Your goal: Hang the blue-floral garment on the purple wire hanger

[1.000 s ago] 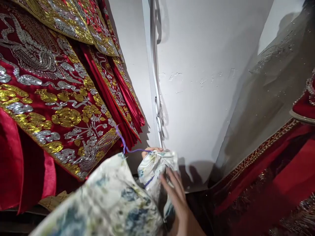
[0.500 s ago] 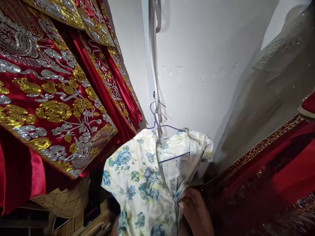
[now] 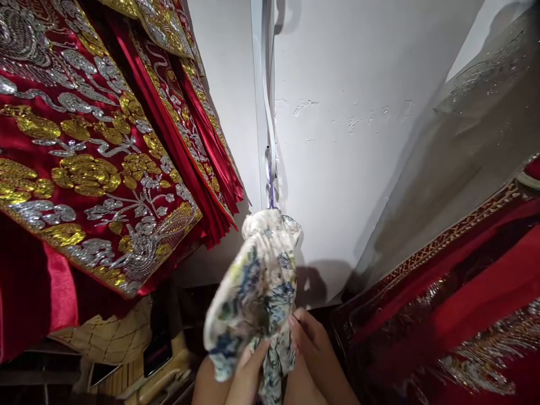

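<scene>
Well, garment [image 3: 276, 281]: crumpled floral cloth, hanging lengthwise, top toward purple hanger [image 3: 271, 188]
Left fingers [image 3: 256, 360]: holding garment
Right fingers [image 3: 311, 325]: pinching garment

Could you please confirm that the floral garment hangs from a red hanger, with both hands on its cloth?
Not quite: the head view shows the hanger is purple, not red. The floral garment hangs from it, with the left hand and right hand on its cloth.

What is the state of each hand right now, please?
Left hand: closed, holding the floral garment low down.
Right hand: closed, holding the same garment at its right edge.
</scene>
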`<state>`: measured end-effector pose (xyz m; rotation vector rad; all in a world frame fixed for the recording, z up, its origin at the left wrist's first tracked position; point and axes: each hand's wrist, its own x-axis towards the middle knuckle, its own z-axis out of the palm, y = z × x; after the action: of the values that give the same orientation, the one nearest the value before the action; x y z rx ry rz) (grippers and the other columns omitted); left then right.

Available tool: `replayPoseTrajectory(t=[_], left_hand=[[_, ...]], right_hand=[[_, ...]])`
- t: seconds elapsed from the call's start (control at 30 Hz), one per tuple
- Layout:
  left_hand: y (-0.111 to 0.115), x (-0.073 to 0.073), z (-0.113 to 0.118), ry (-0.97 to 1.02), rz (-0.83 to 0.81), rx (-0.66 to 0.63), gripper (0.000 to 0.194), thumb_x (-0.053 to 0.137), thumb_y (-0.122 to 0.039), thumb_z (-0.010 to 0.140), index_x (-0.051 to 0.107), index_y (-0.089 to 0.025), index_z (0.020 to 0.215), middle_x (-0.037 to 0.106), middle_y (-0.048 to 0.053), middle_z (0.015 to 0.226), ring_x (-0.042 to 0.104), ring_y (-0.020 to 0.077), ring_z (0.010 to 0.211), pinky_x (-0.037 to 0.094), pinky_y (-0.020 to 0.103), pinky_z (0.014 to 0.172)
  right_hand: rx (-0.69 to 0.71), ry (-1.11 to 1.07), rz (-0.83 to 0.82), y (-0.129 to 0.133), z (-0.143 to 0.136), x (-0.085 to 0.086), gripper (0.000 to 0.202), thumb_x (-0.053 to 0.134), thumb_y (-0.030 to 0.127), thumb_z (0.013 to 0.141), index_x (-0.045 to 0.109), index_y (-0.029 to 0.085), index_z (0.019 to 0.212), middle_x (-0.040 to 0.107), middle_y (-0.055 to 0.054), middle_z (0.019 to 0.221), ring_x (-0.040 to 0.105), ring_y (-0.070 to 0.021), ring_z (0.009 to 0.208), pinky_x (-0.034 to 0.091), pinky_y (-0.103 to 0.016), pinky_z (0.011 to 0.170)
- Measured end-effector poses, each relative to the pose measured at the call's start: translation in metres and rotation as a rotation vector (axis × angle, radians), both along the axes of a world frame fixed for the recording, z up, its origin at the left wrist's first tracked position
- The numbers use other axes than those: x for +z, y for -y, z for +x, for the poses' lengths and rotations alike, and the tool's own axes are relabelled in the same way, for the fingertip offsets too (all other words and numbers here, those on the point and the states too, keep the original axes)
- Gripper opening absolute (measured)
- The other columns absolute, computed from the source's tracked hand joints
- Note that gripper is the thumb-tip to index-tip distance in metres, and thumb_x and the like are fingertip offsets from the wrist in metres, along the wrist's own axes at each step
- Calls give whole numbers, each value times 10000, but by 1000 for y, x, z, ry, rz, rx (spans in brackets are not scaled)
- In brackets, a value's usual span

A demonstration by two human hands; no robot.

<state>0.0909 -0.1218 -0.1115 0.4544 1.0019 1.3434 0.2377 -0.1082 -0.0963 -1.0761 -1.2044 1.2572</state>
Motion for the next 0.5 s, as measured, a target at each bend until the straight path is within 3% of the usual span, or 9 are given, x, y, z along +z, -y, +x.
replayPoseTrajectory(t=[0.07,0.17,0.27,0.33,0.37,0.4,0.5], left_hand=[[-3,-1,1,63,-43,20,620,871,-432,654,671,-201,1193,719,109,1166,646,334,1153,481,456,1032],[-8,-4,-1,46,-68,159,538,823,-434,708,663,-216,1173,712,97,1167,658,307,1131,470,431,1038],[-7,-14,-1,-198,63,529,459,779,-416,752,635,-224,1143,681,75,1167,633,277,1132,446,428,1046],[-1,-22,3,-439,258,798,427,771,-371,765,612,-238,1138,630,63,1224,581,259,1190,414,414,1072],[2,-25,5,-568,363,840,394,765,-345,772,618,-238,1121,612,65,1239,561,254,1208,405,404,1077],[5,-26,9,-683,455,792,358,752,-323,782,631,-233,1107,605,74,1241,552,256,1214,408,394,1071],[9,-26,19,-823,551,390,227,664,-318,851,676,-206,1048,664,90,1085,631,246,1053,495,342,929]], right_hand=[[20,-30,-32,2,0,8,461,606,539,894,475,199,610,420,39,579,380,-122,579,296,-264,570],[15,-258,-162,10,-4,15,414,732,505,781,538,186,602,443,44,526,348,-96,502,251,-251,510],[67,-590,-332,17,-15,18,392,791,485,684,543,191,605,415,66,474,285,-71,432,204,-240,458],[134,-668,-367,19,-23,18,384,775,496,674,555,189,604,390,75,437,265,-65,402,187,-237,440],[160,-636,-361,18,-27,19,378,756,504,687,573,183,612,397,72,427,274,-65,394,185,-235,437],[176,-566,-347,17,-29,19,371,734,509,706,597,172,628,422,64,426,294,-65,392,186,-232,438],[199,-267,-295,11,-31,21,374,663,505,753,648,143,660,516,24,441,355,-67,391,204,-223,442]])
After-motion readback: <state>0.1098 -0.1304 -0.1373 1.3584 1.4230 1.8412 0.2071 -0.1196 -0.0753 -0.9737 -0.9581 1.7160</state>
